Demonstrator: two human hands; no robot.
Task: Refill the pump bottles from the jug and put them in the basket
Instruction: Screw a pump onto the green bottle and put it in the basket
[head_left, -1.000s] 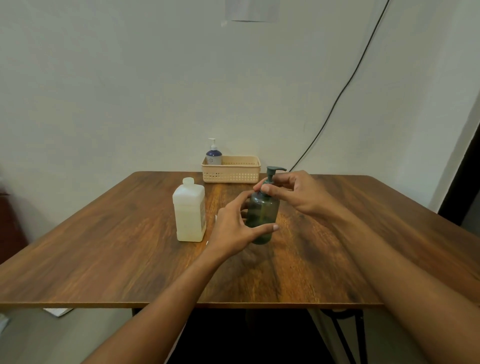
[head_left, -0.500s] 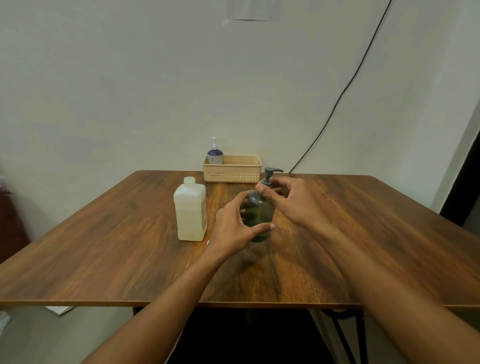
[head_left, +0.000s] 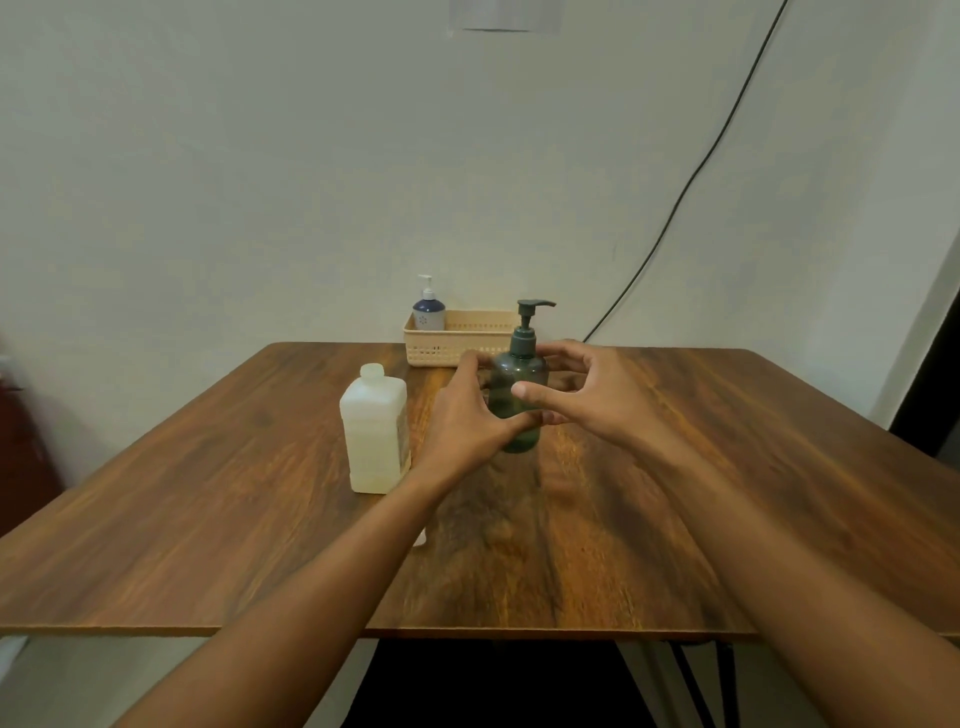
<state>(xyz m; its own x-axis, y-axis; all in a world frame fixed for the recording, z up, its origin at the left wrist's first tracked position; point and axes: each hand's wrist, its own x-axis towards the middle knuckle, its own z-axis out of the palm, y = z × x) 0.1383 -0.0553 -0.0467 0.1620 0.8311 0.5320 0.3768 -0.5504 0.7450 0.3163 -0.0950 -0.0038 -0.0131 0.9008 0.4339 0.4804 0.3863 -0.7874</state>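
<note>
A dark green pump bottle (head_left: 506, 387) stands upright at the table's middle, its pump head on and pointing right. My left hand (head_left: 462, 421) is wrapped around the bottle's body from the left. My right hand (head_left: 592, 400) hovers at the bottle's right side with fingers spread, thumb in front of the body, off the pump. A white capped jug (head_left: 374, 431) stands just left of my left hand. A beige basket (head_left: 457, 345) sits at the far edge, with a blue pump bottle (head_left: 428, 312) in its left end.
The wooden table (head_left: 701, 467) stands against a pale wall. A black cable (head_left: 675, 208) hangs down the wall behind the right side. A small white object (head_left: 420, 540) lies partly hidden under my left forearm. A dark red object shows at the left edge.
My right hand has come off the pump head and dropped beside the bottle's body with fingers spread. The whole pump now shows. My left hand keeps its hold.
</note>
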